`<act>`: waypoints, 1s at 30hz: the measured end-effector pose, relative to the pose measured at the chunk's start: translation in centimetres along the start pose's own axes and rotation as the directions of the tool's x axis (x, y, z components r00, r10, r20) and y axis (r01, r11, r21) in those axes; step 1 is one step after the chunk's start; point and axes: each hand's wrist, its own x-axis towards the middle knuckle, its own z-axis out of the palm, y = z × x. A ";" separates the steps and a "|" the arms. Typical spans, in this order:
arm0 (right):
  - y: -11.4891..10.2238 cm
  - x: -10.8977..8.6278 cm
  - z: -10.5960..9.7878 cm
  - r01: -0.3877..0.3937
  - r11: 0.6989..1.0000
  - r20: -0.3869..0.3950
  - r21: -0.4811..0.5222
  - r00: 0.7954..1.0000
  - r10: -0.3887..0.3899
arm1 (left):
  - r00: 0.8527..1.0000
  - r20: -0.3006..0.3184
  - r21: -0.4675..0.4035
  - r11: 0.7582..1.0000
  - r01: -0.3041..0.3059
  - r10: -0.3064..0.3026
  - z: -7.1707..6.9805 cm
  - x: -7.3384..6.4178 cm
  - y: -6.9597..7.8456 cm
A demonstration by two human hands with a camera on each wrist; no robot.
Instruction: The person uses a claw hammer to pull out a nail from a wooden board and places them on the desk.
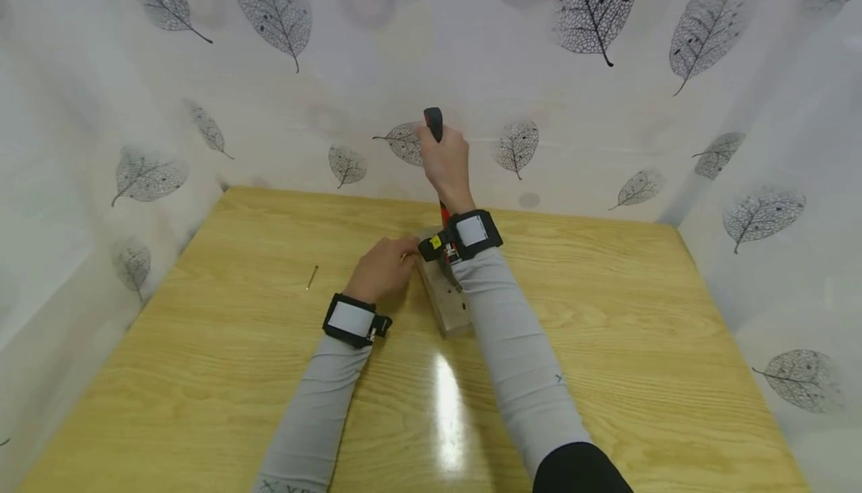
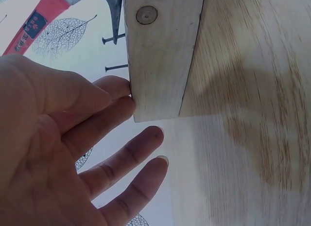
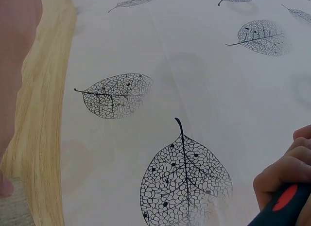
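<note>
In the head view my right hand [image 1: 447,167] grips the dark upper end of a claw hammer [image 2: 36,26], its handle raised. The claw curves down beside the top of a wooden block [image 2: 158,65], close to a nail [image 2: 114,39]. A second nail [image 2: 116,67] sticks out of the block nearer its far end. My left hand [image 2: 73,119] has its thumb and index finger close together at the block's top edge; whether they pinch anything is hidden. The other left fingers extend past the block's end. Another nail [image 1: 312,277] lies on the table left of this hand.
The wooden table [image 1: 606,343] runs back to a leaf-patterned curtain [image 1: 471,44], which also hangs along both sides. The block lies near the middle of the table, with small dark marks on its nearer part.
</note>
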 end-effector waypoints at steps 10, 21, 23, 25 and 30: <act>0.0 0.6 -0.8 0.039 0.997 -0.043 0.073 0.998 -0.036 | 1.000 0.014 0.017 1.000 -0.006 0.006 0.1 0.5 0.5; -0.1 -1.3 -2.2 0.079 0.988 -0.085 0.136 0.994 -0.068 | 1.000 0.013 -0.004 1.000 -0.008 0.008 0.2 -0.1 0.8; -0.2 -2.0 -2.6 0.088 0.982 -0.106 0.165 0.992 -0.071 | 1.000 0.015 -0.008 1.000 -0.007 0.007 0.2 -0.2 0.8; -0.4 -2.7 -3.2 0.098 0.972 -0.120 0.214 0.990 -0.074 | 1.000 0.012 -0.004 1.000 -0.004 0.004 0.1 -0.3 0.9; -1.6 -5.0 -4.9 0.177 0.921 -0.159 0.346 0.979 -0.129 | 1.000 -0.004 0.020 1.000 0.001 -0.001 0.0 -0.3 0.9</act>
